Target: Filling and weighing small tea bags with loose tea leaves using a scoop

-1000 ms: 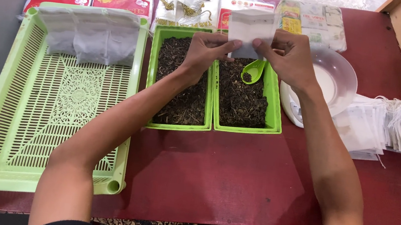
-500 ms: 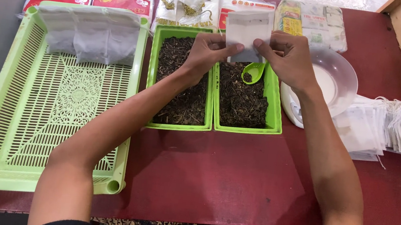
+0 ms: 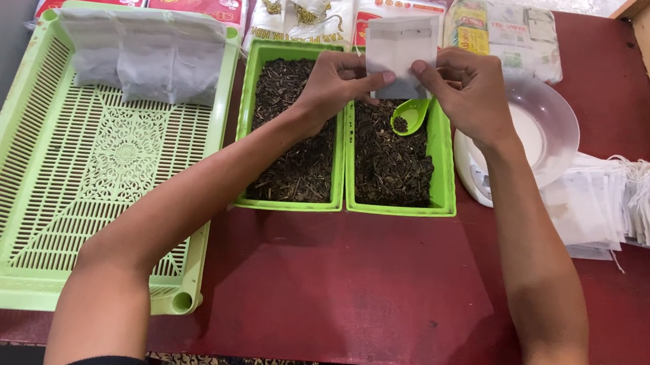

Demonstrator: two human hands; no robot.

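My left hand [image 3: 336,82] and right hand [image 3: 466,92] tilt the white filter bag [image 3: 400,48] slightly since a second ago. Its mouth now gapes wider.

Scoop [image 3: 411,115] in right bin [image 3: 443,184], scale [image 3: 477,171] beside.

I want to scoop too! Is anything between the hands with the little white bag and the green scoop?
Nothing visible. Both hands, left hand and right hand, hold the white bag directly above the green scoop, which lies in the right tray of tea leaves.
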